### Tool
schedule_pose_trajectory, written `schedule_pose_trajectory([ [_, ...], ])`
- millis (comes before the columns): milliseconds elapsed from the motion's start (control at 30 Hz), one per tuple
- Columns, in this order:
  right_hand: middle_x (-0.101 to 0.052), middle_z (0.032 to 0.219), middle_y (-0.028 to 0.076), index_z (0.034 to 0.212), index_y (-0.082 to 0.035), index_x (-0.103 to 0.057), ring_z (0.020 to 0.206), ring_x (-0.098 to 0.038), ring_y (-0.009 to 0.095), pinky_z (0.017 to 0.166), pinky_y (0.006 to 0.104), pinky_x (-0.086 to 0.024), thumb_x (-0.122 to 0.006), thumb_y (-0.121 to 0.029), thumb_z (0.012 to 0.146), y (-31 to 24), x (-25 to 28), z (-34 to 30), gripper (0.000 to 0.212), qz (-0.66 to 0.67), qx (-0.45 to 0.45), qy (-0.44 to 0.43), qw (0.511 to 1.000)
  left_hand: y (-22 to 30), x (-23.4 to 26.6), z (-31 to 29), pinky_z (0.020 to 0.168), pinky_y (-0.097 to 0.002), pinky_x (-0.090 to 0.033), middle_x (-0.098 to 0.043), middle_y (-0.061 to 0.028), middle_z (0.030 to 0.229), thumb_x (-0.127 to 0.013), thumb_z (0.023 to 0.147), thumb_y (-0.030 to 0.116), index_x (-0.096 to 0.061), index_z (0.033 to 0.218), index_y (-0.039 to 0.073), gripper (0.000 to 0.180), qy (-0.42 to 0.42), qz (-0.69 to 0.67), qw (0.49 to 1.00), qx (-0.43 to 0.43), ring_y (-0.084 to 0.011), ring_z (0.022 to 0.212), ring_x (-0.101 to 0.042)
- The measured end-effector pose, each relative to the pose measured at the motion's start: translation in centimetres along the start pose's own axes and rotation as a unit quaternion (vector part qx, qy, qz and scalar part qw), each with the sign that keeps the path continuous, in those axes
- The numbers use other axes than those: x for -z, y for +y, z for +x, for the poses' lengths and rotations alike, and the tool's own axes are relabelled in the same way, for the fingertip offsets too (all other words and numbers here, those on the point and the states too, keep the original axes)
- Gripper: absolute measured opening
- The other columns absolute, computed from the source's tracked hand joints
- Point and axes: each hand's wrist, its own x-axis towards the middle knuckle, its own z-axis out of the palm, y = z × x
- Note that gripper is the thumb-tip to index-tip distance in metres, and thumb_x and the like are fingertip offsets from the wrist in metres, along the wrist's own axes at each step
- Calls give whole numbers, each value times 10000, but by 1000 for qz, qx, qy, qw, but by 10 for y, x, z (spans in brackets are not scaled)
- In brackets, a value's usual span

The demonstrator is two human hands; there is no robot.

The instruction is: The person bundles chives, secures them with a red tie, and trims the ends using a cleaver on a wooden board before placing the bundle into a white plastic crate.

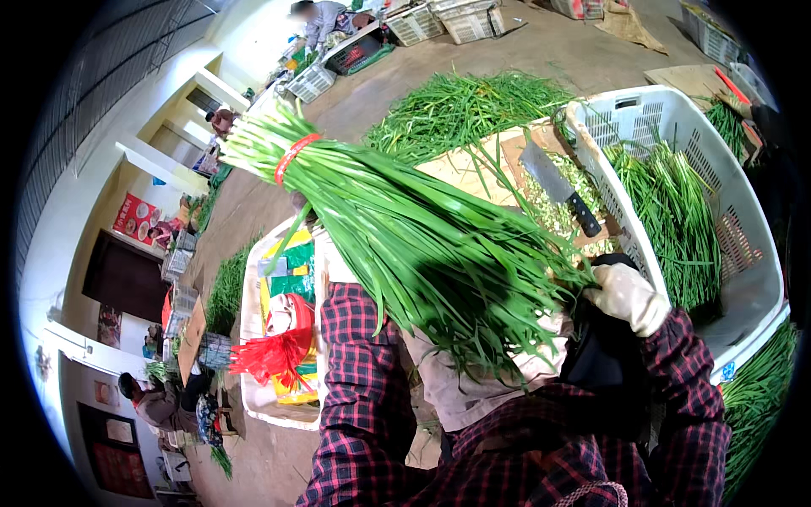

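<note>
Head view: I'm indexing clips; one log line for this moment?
long green leafy bundle: red band | white-gloved right hand: at leaf tips | left hand: obscured | black-handled metal cleaver: unheld

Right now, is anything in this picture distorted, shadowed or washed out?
Head view: the fisheye bends the roof at left, with black around the rim; head view: a dark shadow falls across the leafy part of the bundle of greens; head view: bright light nearly washes out the far white wall at upper left.
</note>
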Motion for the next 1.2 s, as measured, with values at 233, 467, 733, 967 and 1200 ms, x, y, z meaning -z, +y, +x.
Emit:
schedule_pose_trajectory([
  [233, -364, 1459, 231, 1419, 38, -353, 1238, -482, 361, 1028, 381, -407, -782, -307, 747, -110, 109, -11, 869, 258, 238, 286, 892, 2, -64, -19, 1035, -377, -419, -435, -127, 1369, -816, 705, 120, -247, 1459, 45, 948, -120, 233, 963, -68, -232, 1232, -458],
  [467, -649, 1065, 136, 1184, 10, -516, 988, -617, 218, 893, 331, -481, -823, -234, 695, -163, 115, 39, 627, 603, 249, 274, 706, -20, -104, -47, 1039, -366, -413, -426, -121, 1374, -833, 693, 92, -229, 1470, 50, 985, -254, 479, 832, -115, -221, 1239, -448],
  [733, -660, 1092, 120, 1219, 15, -550, 992, -613, 188, 900, 318, -470, -826, -212, 660, -158, 106, 14, 664, 611, 257, 222, 715, 31, -77, -10, 1067, -410, -361, -478, -136, 1383, -690, 843, 336, -362, 1433, 37, 738, -279, 254, 925, -47, -259, 1260, -470],
  [967, -634, 1116, 70, 1196, -4, -570, 1007, -571, 151, 924, 319, -445, -772, -223, 758, -133, 132, 6, 530, 683, 389, 278, 552, -15, -50, -67, 962, -362, -429, -564, -119, 1250, -844, 688, 346, -459, 1322, 10, 814, -391, 565, 726, 20, -254, 1117, -542],
  [1200, -653, 993, 43, 1139, -9, -575, 883, -593, 119, 824, 287, -484, -756, -117, 767, -99, 147, -14, 428, 718, 338, 355, 494, -11, 15, -28, 893, -395, -498, -617, -172, 1147, -818, 697, 275, -473, 1302, -7, 752, -434, 750, 469, 170, -297, 1041, -601],
])
